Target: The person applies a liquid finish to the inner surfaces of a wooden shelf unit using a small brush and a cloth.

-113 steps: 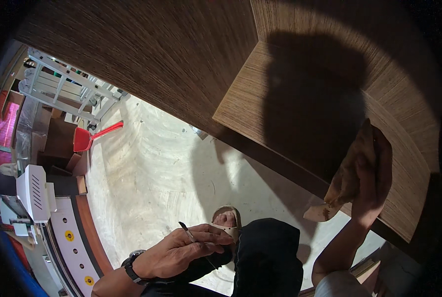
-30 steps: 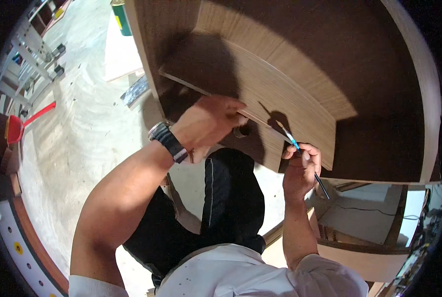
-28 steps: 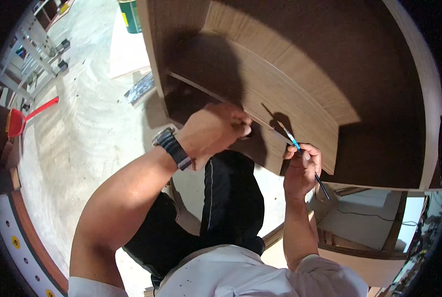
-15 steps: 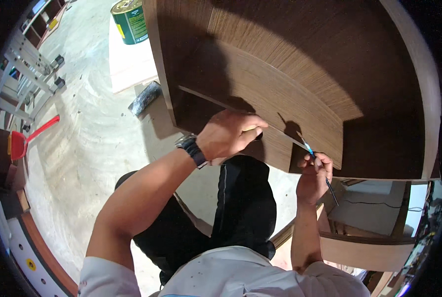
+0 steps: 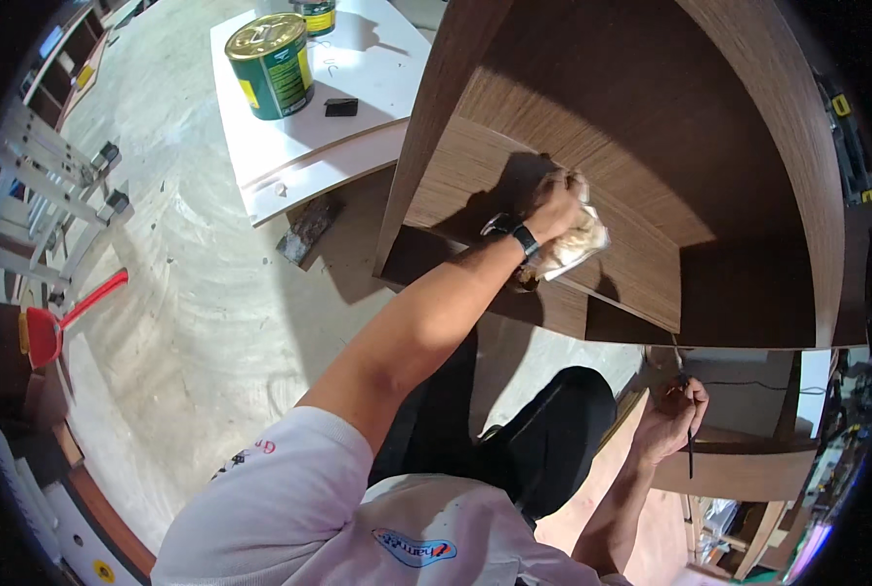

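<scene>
A brown wood-grain cabinet (image 5: 768, 127) stands open-fronted before me, with a long board (image 5: 641, 252) inside it. My left hand (image 5: 555, 207), with a dark watch on its wrist, reaches into the cabinet. It is closed on a crumpled, cream-coloured cloth (image 5: 581, 244) with brown stains, held over the long board; whether the two touch I cannot tell. Below the cabinet's front edge, my right hand (image 5: 672, 420) grips a thin paintbrush (image 5: 691, 454). Its dark handle hangs down past the palm, and the brush end points up toward that edge.
Green tins (image 5: 270, 73) and a small black piece (image 5: 341, 107) sit on a white board (image 5: 358, 146) at the far left. A dusty dark block (image 5: 307, 230) lies beneath. Further left are a metal ladder (image 5: 60, 186) and a red dustpan (image 5: 43, 334). A curved wooden piece (image 5: 739, 474) stands at right.
My left hand has moved deeper into the cabinet, and the cloth now shows in it. My right hand has drawn the brush down, out of the cabinet. The view has shifted, showing more of the white board.
</scene>
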Motion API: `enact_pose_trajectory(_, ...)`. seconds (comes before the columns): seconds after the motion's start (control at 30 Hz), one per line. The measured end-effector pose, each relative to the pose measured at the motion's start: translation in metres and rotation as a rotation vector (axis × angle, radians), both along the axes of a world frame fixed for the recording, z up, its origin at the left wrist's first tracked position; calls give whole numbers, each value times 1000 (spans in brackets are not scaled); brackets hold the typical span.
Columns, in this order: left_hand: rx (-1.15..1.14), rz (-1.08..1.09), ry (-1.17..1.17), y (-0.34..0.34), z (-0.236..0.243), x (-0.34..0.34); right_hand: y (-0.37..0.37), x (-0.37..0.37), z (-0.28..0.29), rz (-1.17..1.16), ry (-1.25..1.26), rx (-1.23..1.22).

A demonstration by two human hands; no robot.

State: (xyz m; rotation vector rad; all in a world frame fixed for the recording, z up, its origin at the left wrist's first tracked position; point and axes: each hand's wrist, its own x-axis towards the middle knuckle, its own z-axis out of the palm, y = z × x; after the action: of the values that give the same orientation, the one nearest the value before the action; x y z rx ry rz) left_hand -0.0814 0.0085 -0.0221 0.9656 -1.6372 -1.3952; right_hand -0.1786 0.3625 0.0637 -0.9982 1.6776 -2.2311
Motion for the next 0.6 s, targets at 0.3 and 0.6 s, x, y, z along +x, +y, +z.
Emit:
enact_pose_trajectory(0.3,-59,3,-344,-4,24,13,-24,36,0,-222,48,72)
enact_pose_trajectory(0.6,-76,17,-336,-3,27,14,-46,18,33,-242,161,82)
